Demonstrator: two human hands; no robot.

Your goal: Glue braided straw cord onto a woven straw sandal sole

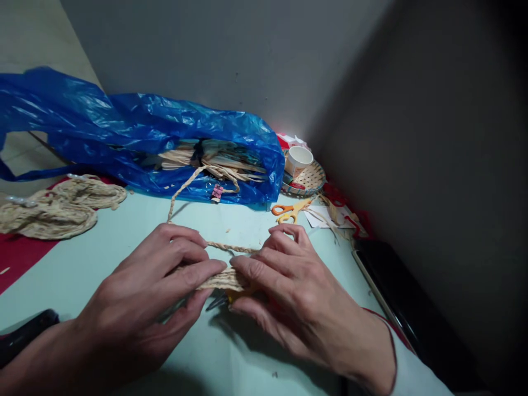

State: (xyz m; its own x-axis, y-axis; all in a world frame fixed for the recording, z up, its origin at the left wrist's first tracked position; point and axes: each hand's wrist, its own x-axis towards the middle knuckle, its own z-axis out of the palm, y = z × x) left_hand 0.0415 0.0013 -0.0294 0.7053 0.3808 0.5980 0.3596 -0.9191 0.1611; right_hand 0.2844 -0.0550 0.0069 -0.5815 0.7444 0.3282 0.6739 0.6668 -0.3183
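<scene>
My left hand and my right hand meet over a flat piece of braided straw on the pale green table. Both hands press and pinch the piece, fingers curled onto it. A braided straw cord runs from the piece up into a blue plastic bag full of straw strips. A pink clip hangs on the cord near the bag. Something dark and yellow shows under my right fingers; I cannot make it out.
Coiled braided straw lies at the left on a red mat. Orange-handled scissors, paper scraps, and a small woven basket with a white cup sit at the back right. A dark flat object lies along the right wall.
</scene>
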